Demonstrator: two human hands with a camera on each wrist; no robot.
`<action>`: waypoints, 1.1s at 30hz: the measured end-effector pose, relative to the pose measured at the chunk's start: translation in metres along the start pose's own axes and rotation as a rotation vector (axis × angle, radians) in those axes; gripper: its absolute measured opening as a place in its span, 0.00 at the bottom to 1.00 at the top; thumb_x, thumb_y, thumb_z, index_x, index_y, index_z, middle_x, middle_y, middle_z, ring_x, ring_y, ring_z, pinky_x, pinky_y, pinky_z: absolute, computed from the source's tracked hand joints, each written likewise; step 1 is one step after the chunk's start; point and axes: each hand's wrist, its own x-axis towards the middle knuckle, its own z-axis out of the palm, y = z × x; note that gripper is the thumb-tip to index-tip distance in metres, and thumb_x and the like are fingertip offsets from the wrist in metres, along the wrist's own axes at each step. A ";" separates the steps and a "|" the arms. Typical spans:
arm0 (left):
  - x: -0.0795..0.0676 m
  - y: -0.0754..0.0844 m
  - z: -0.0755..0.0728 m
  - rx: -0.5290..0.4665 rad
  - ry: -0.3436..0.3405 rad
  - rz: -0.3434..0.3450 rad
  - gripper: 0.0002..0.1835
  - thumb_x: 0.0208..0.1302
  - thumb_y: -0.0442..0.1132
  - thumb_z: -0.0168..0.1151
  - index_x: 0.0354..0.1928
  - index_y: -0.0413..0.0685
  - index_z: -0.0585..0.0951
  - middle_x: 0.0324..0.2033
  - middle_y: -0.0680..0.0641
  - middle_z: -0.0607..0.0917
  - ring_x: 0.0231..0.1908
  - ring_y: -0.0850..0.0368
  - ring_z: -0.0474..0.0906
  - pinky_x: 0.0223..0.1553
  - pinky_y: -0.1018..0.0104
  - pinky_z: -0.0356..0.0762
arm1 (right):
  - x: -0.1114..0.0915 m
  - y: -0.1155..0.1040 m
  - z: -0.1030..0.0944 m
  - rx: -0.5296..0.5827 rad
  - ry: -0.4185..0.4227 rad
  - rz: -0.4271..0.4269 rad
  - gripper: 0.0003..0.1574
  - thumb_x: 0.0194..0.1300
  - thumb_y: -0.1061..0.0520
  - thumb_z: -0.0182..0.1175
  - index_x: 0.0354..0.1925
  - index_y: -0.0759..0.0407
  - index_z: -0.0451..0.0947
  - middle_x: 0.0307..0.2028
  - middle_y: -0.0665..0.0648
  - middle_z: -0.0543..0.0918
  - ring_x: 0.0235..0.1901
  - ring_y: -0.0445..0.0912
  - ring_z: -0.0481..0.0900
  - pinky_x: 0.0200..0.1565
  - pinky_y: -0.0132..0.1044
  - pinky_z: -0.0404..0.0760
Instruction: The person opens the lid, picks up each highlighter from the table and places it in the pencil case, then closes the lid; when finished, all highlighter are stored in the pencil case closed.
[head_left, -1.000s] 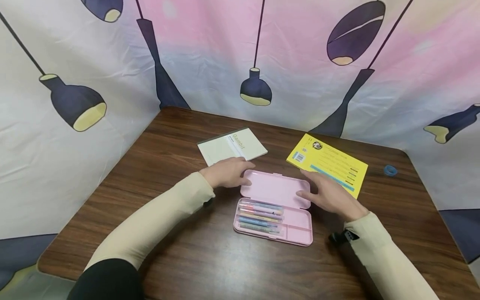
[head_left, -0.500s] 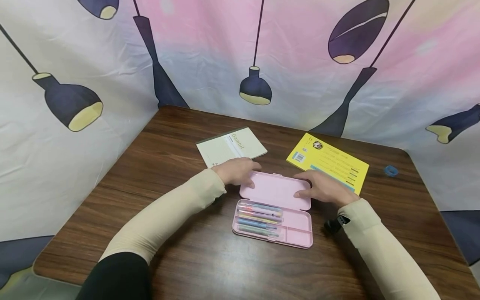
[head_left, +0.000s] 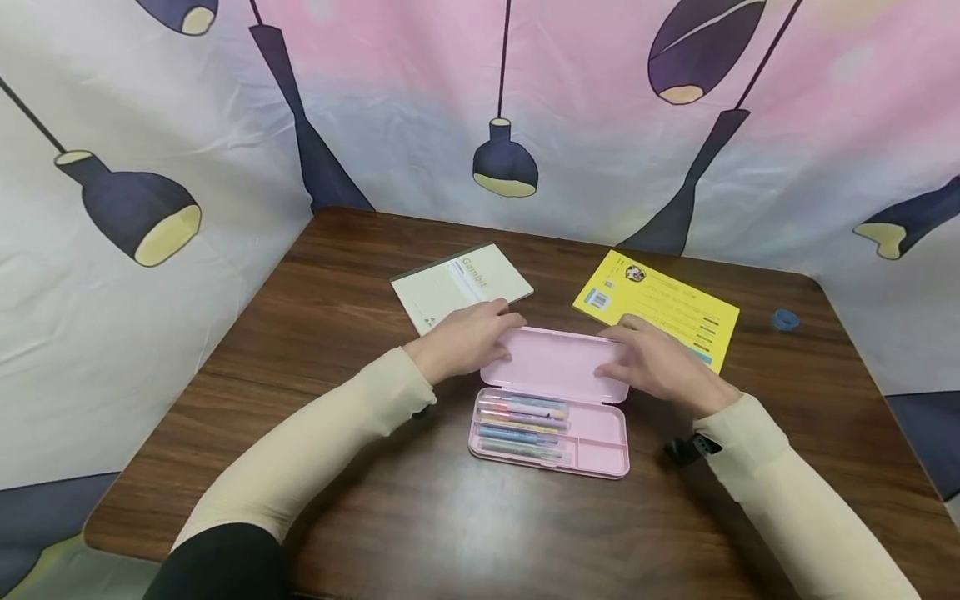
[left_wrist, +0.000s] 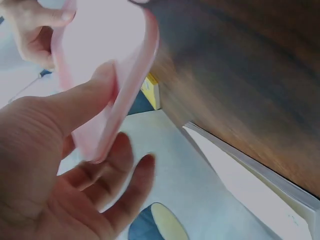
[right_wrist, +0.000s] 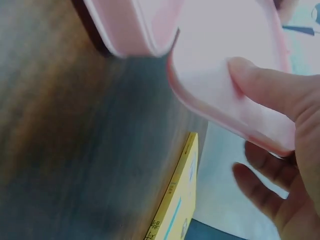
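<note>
A pink pencil case (head_left: 602, 422) lies open on the table, with several pens (head_left: 521, 425) in the left part of its tray. Its hinged lid (head_left: 558, 364) is tilted up at the back. My left hand (head_left: 467, 337) grips the lid's left end, thumb on the inner face and fingers behind, as the left wrist view shows. At the lid's right end my right hand (head_left: 663, 362) pinches it the same way, thumb (right_wrist: 250, 75) inside. The fingers behind the lid are partly hidden.
Behind the left hand lies a pale green notebook (head_left: 457, 287). A yellow book (head_left: 660, 304) lies behind the right hand. Farther right is a blue ring-shaped object (head_left: 785, 319). A printed curtain (head_left: 420, 125) hangs along the table's back edge.
Both hands have closed in on the lid's ends and now hold it. The lid has risen from lying back to a steeper tilt. The tray stays in place with its pens.
</note>
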 end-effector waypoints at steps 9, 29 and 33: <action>-0.035 0.013 0.007 0.093 0.258 0.209 0.13 0.65 0.40 0.67 0.50 0.50 0.83 0.36 0.50 0.77 0.34 0.56 0.74 0.35 0.64 0.76 | -0.028 -0.015 0.009 0.007 0.177 -0.208 0.26 0.55 0.51 0.76 0.52 0.55 0.84 0.40 0.46 0.76 0.38 0.38 0.72 0.36 0.34 0.78; -0.081 0.029 0.026 -0.081 -0.134 0.211 0.27 0.68 0.55 0.62 0.67 0.57 0.77 0.71 0.42 0.69 0.71 0.41 0.63 0.70 0.52 0.61 | -0.068 -0.030 0.034 0.114 -0.131 -0.231 0.30 0.64 0.39 0.66 0.63 0.37 0.78 0.72 0.50 0.67 0.71 0.49 0.63 0.66 0.50 0.66; -0.082 0.027 0.031 -0.054 -0.091 0.254 0.28 0.68 0.55 0.63 0.66 0.56 0.77 0.70 0.40 0.70 0.69 0.38 0.66 0.68 0.51 0.65 | -0.070 -0.029 0.036 0.090 -0.114 -0.246 0.31 0.63 0.38 0.67 0.63 0.36 0.78 0.72 0.50 0.67 0.71 0.49 0.63 0.66 0.49 0.66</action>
